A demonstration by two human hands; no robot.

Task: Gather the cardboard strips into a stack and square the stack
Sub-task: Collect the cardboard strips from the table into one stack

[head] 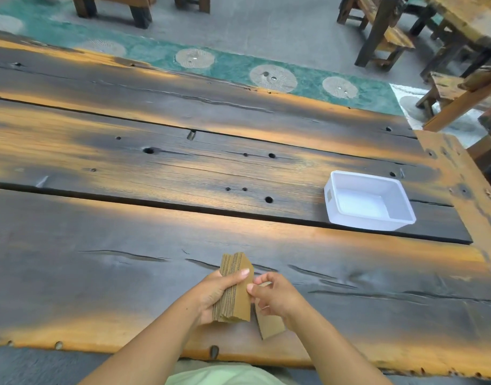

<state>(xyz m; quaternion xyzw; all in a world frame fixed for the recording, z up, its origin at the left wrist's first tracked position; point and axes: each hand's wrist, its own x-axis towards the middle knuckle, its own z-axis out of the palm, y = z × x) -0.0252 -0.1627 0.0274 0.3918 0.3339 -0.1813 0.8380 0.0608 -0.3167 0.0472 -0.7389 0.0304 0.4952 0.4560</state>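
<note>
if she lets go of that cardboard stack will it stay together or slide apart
Probably it slides apart: the cardboard stack is many loose strips, held only by the left hand, and its far end already looks stepped. Each strip shows corrugated edges, so likely stiff and light. The right hand holds a separate strip.

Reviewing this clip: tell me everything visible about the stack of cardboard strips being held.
The stack of cardboard strips is brown corrugated cardboard, many thin strips pressed face to face, their fluted edges showing on the left side. It is held above the dark wooden table, its far end tilted up. The left hand grips it, thumb across the top face; the right hand touches its right edge. The ends are uneven, not yet squared. One loose strip lies beside it, under the right hand.
</note>
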